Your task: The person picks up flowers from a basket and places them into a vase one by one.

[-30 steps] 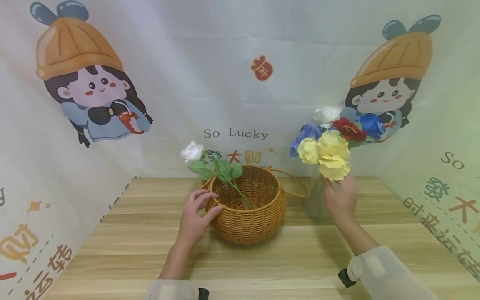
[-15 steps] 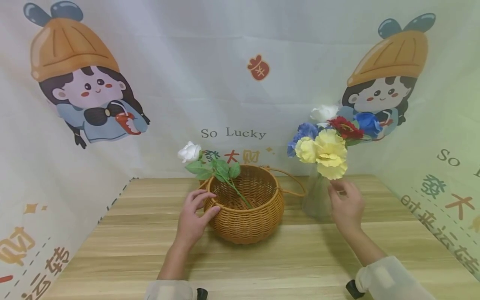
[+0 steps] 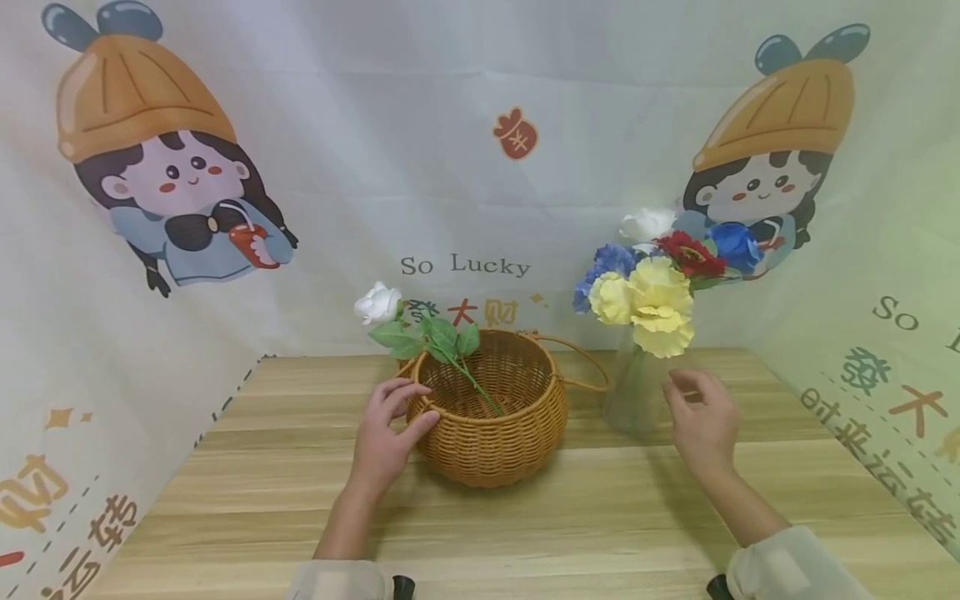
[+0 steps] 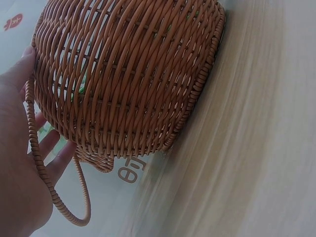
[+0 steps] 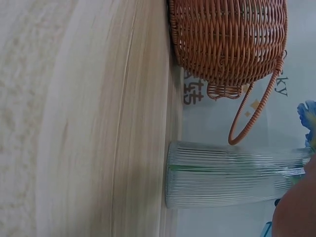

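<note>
My left hand [image 3: 386,433] holds the left side of a round wicker basket [image 3: 495,450], with its thumb at the rim. In the left wrist view the hand's fingers [image 4: 59,160] reach along the basket's side, past a looped handle [image 4: 61,207]. A white rose [image 3: 377,303] with green leaves leans over the back-left rim, its stem inside the basket. Right of the basket, a clear ribbed glass vase [image 5: 232,175] holds yellow, blue, red and white artificial flowers [image 3: 660,296]. My right hand [image 3: 705,425] hovers just right of the vase, fingers loosely bent, holding nothing.
Both the basket and vase stand on a light wood-grain table [image 3: 525,533]. A second looped handle [image 3: 588,367] sticks out from the basket toward the vase. Printed white cloth [image 3: 360,150] hangs behind the table and along both sides.
My right hand has let go below the yellow flowers and drawn back right and slightly down from the vase. The left hand stays on the basket.
</note>
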`<state>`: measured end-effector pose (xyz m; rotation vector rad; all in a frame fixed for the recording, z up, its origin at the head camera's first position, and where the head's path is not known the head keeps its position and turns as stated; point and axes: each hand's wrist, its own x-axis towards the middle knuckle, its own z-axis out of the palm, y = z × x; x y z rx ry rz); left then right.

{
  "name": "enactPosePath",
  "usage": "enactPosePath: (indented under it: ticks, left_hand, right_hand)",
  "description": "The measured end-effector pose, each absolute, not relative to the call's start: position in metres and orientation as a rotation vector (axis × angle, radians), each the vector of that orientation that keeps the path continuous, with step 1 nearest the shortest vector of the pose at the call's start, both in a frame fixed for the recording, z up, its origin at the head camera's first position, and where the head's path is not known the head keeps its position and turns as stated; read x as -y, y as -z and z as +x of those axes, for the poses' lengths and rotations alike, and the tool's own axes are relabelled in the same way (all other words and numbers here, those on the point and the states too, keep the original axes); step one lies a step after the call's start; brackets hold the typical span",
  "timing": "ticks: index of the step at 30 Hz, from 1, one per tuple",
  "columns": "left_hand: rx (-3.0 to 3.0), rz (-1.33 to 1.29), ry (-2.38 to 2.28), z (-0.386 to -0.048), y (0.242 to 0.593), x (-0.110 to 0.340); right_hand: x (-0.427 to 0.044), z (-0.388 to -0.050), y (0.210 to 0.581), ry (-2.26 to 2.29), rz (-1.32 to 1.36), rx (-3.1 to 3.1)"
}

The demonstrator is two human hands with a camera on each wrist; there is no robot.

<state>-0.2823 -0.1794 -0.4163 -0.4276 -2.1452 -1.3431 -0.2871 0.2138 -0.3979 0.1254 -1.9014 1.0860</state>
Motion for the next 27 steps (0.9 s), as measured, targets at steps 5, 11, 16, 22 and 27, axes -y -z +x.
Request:
enactPosePath:
  ticks: [5,11,16,22,27]
  left_hand:
    - [2.152,-0.423,1.349,-0.28,0.415,0.18]
    - [2.149,-0.425,1.352,-0.28,0.415,0.181]
    - [2.149,-0.424,1.356,-0.28,0.415,0.18]
    - [2.142,-0.429,1.366,-0.28,0.414,0.18]
    - [2.146,-0.435,1.354,-0.281,0.415,0.18]
  right_hand:
    - [-0.212,-0.284,0.397,-1.102,0.181,1.887]
    - [-0.205,-0.28,0.397,-1.115,0.247,1.891]
    - [-0.199,-0.278,0.397,-1.109,0.271,1.922]
    - [-0.188,-0.278,0.395,-1.039,0.373,1.925]
    - [-0.179,-0.28,0.396,-1.001,0.446,1.934]
